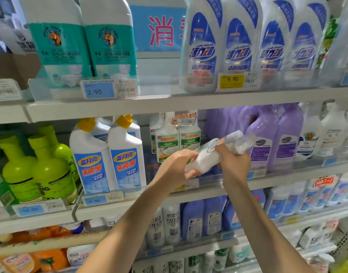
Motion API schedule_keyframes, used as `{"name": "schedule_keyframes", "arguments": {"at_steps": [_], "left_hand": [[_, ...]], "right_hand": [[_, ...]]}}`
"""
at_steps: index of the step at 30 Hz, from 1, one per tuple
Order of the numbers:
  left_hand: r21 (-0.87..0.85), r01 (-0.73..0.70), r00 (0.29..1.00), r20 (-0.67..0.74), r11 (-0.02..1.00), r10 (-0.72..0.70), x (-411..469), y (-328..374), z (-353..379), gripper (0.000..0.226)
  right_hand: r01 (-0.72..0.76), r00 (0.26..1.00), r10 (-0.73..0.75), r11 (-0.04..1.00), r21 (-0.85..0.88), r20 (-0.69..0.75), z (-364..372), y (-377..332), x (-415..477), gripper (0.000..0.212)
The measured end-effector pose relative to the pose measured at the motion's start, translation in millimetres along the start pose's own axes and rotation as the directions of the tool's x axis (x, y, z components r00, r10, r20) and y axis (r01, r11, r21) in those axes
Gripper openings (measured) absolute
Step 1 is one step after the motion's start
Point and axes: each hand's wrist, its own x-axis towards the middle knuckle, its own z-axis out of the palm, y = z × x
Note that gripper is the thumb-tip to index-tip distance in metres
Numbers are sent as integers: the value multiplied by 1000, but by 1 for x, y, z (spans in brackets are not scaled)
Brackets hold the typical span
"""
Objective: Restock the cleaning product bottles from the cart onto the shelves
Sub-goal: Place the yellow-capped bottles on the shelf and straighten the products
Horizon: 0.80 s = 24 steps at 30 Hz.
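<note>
Before middle shelf (189,196), hands (204,164) gripping tilted, blurred white bottle pack (210,154)

Our bare arms reach up. Our left hand (176,168) and right hand (235,164) sit close together, fingers curled round one bottle (205,157).

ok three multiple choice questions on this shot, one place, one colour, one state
1. Where is the held bottle? A) before the middle shelf B) in the cart C) on the floor
2. What colour are the caps on the blue-label bottles? A) red B) yellow C) black
3. How is the held bottle? A) upright B) lying on a shelf C) tilted between left hand and right hand
Answers: 1 A, it hangs before the purple bottles. 2 B, the caps show yellow. 3 C, both hands grip it slanted.
</note>
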Motion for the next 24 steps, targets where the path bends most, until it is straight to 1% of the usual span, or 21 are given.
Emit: {"name": "schedule_keyframes", "arguments": {"at_steps": [2, 4, 6, 7, 8, 10, 11, 13, 14, 15, 17, 18, 19, 20, 21, 22, 23, 24], "left_hand": [[38, -1, 1000, -26, 999, 2, 1, 1, 1, 52], [47, -16, 997, -76, 999, 20, 2, 5, 2, 50], [33, -93, 983, -156, 995, 97, 5, 11, 0, 49], [12, -130, 973, -190, 991, 130, 7, 15, -2, 49], [-33, -128, 975, -189, 991, 119, 8, 20, -6, 51], [-134, -50, 991, -133, 990, 32, 12, 30, -10, 59], [-151, -47, 993, -118, 987, 30, 14, 37, -10, 66], [-77, -172, 976, -147, 982, 160, 15, 48, -6, 77], [-65, -210, 971, -134, 975, 200, 14, 53, -4, 81], [-90, -201, 977, -95, 976, 192, 11, 57, -4, 83], [-180, -165, 986, -56, 970, 157, 5, 57, -4, 75], [-228, -142, 988, -86, 963, 125, 3, 54, -6, 66], [-292, -90, 993, -100, 952, 63, 1, 51, -10, 57], [-368, -5, 997, -70, 930, -22, 3, 46, -15, 51], [-451, 95, 995, 3, 888, -104, 6, 43, -22, 53], [-506, 185, 983, 96, 843, -158, 10, 35, -26, 61], [-530, 249, 967, 182, 810, -178, 15, 27, -28, 74], [-527, 286, 952, 248, 800, -177, 18, 21, -31, 84]], "right_hand": [[-11, 999, 12, 1000, 15, -39, 1, -3, 4, 29], [-7, 997, 10, 1000, 31, -81, 1, -10, 8, 35], [17, 994, -12, 999, 47, -111, -1, -22, 9, 43], [40, 992, -33, 997, 60, -120, -3, -27, 10, 42], [69, 991, -60, 995, 72, -121, -5, -32, 10, 37], [132, 986, -118, 984, 120, -115, -8, -40, 10, 23], [158, 983, -140, 974, 161, -120, -9, -43, 10, 19], [184, 979, -156, 953, 239, -132, -12, -45, 10, 18], [187, 979, -157, 946, 266, -129, -14, -46, 8, 16], [183, 981, -155, 940, 286, -120, -16, -47, 6, 13], [187, 982, -166, 928, 321, -92, -23, -48, 2, 9], [198, 980, -187, 921, 336, -65, -27, -50, 0, 9], [209, 977, -212, 917, 341, -30, -31, -53, -2, 9], [222, 971, -237, 917, 331, 7, -34, -55, -2, 9], [222, 967, -251, 919, 325, 49, -37, -57, -4, 10], [220, 961, -261, 918, 329, 86, -40, -59, -6, 10], [218, 955, -271, 919, 329, 122, -44, -60, -8, 8], [227, 947, -284, 923, 312, 151, -47, -61, -9, 6]]}}
